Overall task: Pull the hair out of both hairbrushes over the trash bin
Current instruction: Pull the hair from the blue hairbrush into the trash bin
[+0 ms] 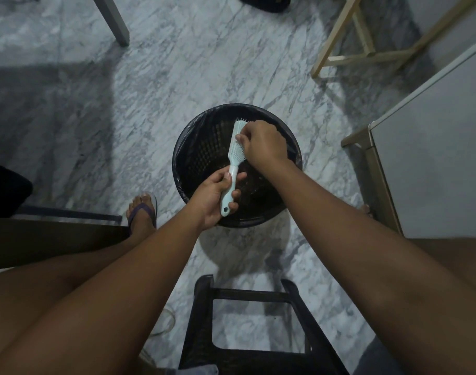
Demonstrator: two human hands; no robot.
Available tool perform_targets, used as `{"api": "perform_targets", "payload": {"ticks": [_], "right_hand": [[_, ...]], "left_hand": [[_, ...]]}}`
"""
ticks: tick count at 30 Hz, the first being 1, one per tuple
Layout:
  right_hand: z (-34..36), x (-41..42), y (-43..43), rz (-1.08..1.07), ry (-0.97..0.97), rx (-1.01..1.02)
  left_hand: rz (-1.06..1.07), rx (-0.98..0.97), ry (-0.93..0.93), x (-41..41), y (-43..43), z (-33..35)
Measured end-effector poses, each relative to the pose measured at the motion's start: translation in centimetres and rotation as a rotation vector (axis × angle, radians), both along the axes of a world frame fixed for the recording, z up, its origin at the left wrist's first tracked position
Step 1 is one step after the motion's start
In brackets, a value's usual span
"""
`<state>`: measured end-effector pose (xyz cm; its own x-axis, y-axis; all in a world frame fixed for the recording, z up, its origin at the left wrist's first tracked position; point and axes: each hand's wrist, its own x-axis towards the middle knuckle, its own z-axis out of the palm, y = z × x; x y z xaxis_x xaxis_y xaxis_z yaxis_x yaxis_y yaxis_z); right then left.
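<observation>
**Position.** 1 pale blue hairbrush is held directly over the open mouth of the black trash bin. Its head is toward the bin's far rim and its handle toward the near rim. A 2nd hairbrush is not seen.

**Hands.** The handle is gripped by the left hand, with fingers and thumb wrapped round it. The right hand is set on the bristle face above the bin's centre, its thumb and fingers curled in and pinching among the bristles. Whether hair is caught between them cannot be told.

**Handling, as judged.** The brush is taken to be light, rigid plastic. Its smooth handle could twist under a pull, so a firm hold high on the handle is advised. The bristles look flexible and could bend. Hair, being soft and tangled, is best taken near the bristle roots and drawn outward.

**Markings.** No brand, label or writing can be read.

**Other.** A dark plastic stool stands on the near side of the bin.
</observation>
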<state>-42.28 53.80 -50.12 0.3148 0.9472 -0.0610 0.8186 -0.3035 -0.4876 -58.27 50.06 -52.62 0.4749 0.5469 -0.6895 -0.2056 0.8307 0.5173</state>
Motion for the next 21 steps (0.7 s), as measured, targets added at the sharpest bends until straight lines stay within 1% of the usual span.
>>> {"api": "perform_targets", "payload": {"ticks": [2,3,6,8,12,13,15,18,21], "right_hand": [[0.1,0.2,0.1,-0.01,0.0,0.013],[0.2,0.4,0.2,-0.053,0.042,0.03],[1.0,1.5,0.7,-0.223,0.268,0.1],[1.5,1.8,0.5,-0.198,0.307,0.084],[1.4,1.2,0.1,0.061,0.213,-0.103],[1.2,1.0,0.2,0.076,0.2,-0.124],[1.0,0.9,0.6,0.067,0.163,-0.104],[0.8,0.8,0.9,0.077,0.062,-0.089],[0.4,0.6,1.1,0.104,0.005,-0.067]], "left_hand": [[0.001,-0.015,-0.003,0.3,0.1,0.1],[0.008,-0.028,-0.009,0.5,0.2,0.1],[0.037,-0.05,-0.033,0.7,0.4,0.3],[0.043,-0.044,-0.028,0.8,0.5,0.5],[0.019,-0.011,0.01,1.0,0.4,0.7],[0.011,0.002,0.017,1.0,0.3,0.8],[0.001,0.028,0.036,1.0,0.1,0.8],[-0.004,0.058,0.086,1.1,0.0,0.7],[-0.012,0.053,0.101,1.2,0.1,0.9]]}}
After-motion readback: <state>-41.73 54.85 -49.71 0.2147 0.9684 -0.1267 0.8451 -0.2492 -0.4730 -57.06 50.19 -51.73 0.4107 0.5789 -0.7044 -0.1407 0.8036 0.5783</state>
